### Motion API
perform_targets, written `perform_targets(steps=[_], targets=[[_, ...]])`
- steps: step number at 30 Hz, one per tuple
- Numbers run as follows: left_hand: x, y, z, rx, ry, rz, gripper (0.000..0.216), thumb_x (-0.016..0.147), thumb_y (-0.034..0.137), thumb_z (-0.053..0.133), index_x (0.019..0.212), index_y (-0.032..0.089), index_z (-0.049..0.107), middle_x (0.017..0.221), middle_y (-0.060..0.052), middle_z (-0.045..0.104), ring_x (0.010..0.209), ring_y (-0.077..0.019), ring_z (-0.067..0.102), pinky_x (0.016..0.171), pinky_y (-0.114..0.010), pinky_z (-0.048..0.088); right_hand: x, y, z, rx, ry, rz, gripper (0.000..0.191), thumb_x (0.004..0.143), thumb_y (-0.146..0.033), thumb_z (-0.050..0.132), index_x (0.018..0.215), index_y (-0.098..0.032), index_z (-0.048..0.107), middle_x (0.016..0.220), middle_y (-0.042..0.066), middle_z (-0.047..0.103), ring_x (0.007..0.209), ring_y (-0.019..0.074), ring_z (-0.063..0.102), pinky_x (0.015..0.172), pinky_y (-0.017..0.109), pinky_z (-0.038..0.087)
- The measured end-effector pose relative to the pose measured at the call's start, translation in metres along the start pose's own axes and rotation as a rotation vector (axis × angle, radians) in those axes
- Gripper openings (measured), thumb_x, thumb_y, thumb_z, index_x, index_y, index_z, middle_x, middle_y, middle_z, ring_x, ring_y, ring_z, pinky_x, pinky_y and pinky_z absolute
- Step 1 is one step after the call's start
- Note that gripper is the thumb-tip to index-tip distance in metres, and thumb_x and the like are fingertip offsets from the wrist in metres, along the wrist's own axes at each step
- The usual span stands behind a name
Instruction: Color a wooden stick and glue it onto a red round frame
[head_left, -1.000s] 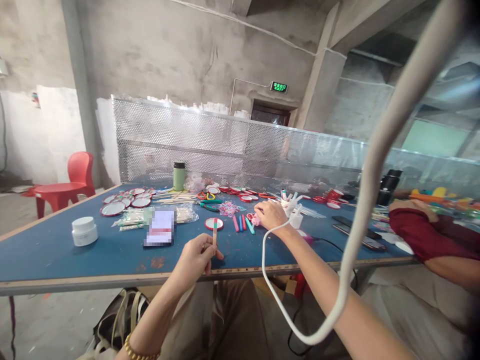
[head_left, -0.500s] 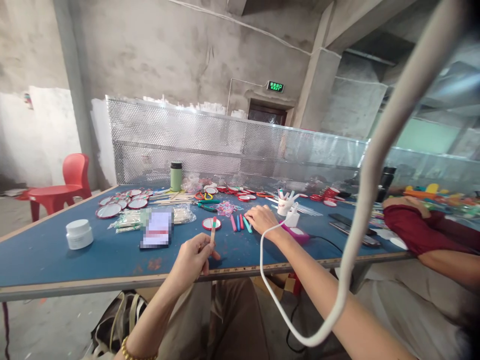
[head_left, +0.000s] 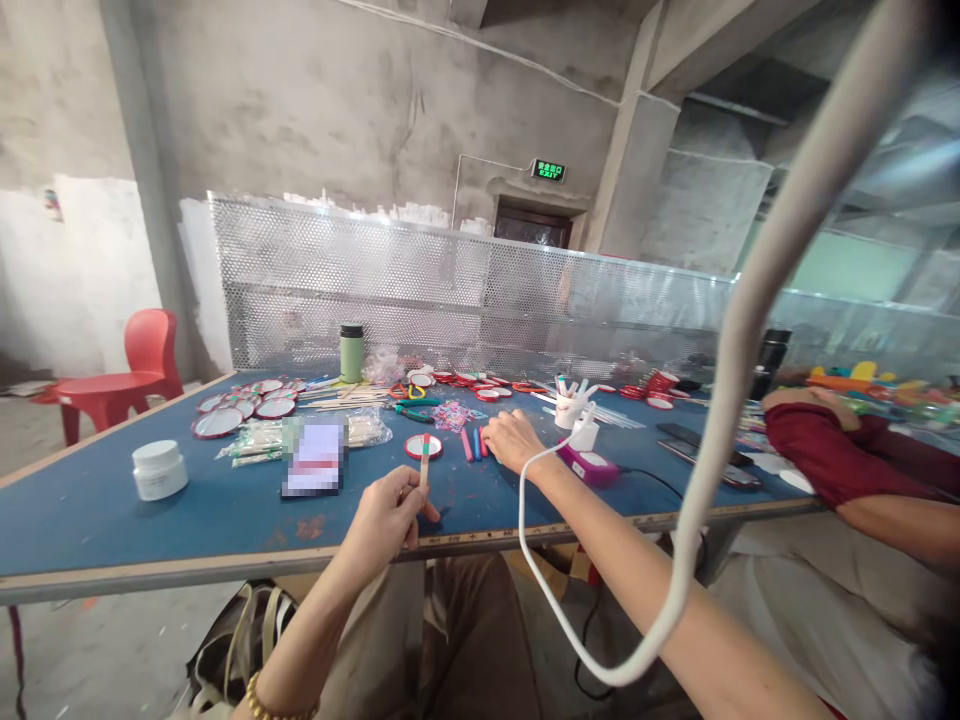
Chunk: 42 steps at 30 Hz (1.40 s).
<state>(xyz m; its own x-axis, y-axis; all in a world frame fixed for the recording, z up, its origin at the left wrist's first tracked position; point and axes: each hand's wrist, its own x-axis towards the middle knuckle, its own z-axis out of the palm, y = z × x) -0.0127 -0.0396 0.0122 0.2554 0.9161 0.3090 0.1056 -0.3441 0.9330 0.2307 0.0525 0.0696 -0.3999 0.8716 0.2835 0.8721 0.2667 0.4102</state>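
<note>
My left hand pinches a wooden craft stick with red and green bands, held upright over the near edge of the blue table. My right hand rests on the table, fingers curled over the coloured markers lying there; whether it grips one is hidden. A small round red-rimmed mirror lies just behind the stick. A white cable loops around my right forearm.
A white jar, a blurred card, bagged sticks, red-rimmed discs, a green bottle and a white cup of markers stand on the table. A pink device lies right. Another person's red sleeve rests at right. A red chair stands left.
My right hand has drawn back from the white cup toward the markers and lowered onto them. The left hand has kept the stick nearly still.
</note>
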Motion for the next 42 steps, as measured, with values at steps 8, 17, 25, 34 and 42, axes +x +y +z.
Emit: perform_targets(steps=[8,17,25,34,42], targets=[[0.0,0.0,0.0,0.029,-0.006,0.016,0.022,0.089,0.041,0.052,0.08,0.02,0.053,0.07,-0.001,0.073,0.036,-0.0099,0.051,0.039,-0.021,0.032,-0.001,-0.001,0.0,0.008,-0.009,-0.007,0.029,0.097,-0.018,0.05,0.089,-0.023,0.078,0.097,0.01,0.077,0.099,0.0249,0.061,0.087,0.037,0.034],[0.0,0.002,0.002,0.004,-0.003,0.01,0.024,0.086,0.043,0.054,0.079,0.021,0.053,0.072,-0.002,0.074,0.037,-0.0104,0.052,0.04,-0.022,0.036,-0.002,-0.001,0.0,0.038,-0.036,-0.013,0.026,0.094,-0.016,0.055,0.087,-0.024,0.079,0.093,0.009,0.077,0.098,0.024,0.061,0.088,0.036,0.031],[-0.001,0.002,0.002,0.027,-0.007,0.007,0.024,0.087,0.043,0.051,0.08,0.02,0.052,0.074,-0.003,0.075,0.037,-0.0101,0.052,0.04,-0.022,0.036,-0.005,0.004,-0.008,0.032,0.036,-0.002,0.027,0.099,-0.021,0.05,0.093,-0.02,0.077,0.1,0.009,0.076,0.099,0.0239,0.059,0.085,0.036,0.029],[-0.001,0.003,0.003,0.021,-0.003,0.01,0.025,0.087,0.044,0.051,0.079,0.02,0.052,0.074,-0.002,0.075,0.037,-0.0099,0.052,0.041,-0.022,0.037,-0.004,0.026,-0.025,0.01,0.091,0.022,0.026,0.098,-0.018,0.051,0.097,-0.019,0.077,0.102,0.01,0.076,0.101,0.0239,0.06,0.085,0.035,0.028],[-0.002,0.004,0.003,0.022,-0.007,0.018,0.026,0.088,0.044,0.051,0.078,0.02,0.051,0.074,-0.003,0.075,0.038,-0.0098,0.052,0.041,-0.022,0.037,-0.008,0.02,-0.014,-0.009,0.025,0.024,0.029,0.098,-0.018,0.05,0.105,-0.023,0.077,0.097,0.01,0.077,0.101,0.0233,0.063,0.086,0.033,0.034]])
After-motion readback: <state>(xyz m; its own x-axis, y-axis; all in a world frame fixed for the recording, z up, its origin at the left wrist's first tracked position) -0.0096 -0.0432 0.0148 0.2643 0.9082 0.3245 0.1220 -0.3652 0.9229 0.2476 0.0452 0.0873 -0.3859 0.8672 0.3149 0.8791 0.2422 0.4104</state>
